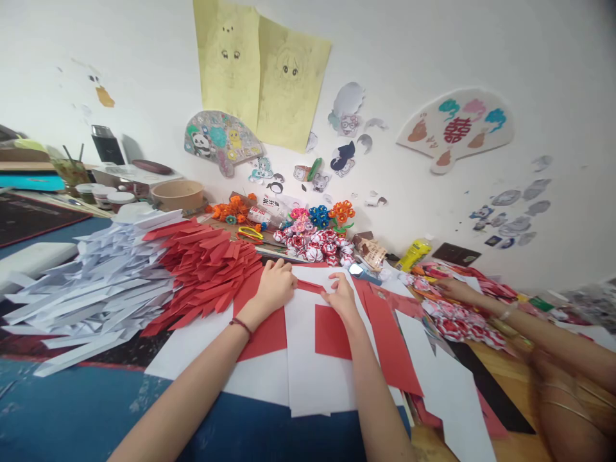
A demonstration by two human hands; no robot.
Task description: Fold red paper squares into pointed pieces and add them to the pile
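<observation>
A narrow folded red paper strip (310, 286) stretches between my two hands above white paper sheets (308, 385). My left hand (275, 287), a dark bracelet at its wrist, is closed over the strip's left end with its fingers curled. My right hand (341, 298) pinches the right end between thumb and fingers, the other fingers bent. Under my right wrist lies a red paper piece (332, 330) on the white sheets. Another red sheet (264, 337) is partly covered by my left forearm.
At left are large piles of folded white strips (106, 276) and red strips (206, 269). Paper flowers (315, 244) and a yellow bottle (414, 253) stand along the wall. At right, another person's arm (524, 321) reaches over red and white flowers (457, 319).
</observation>
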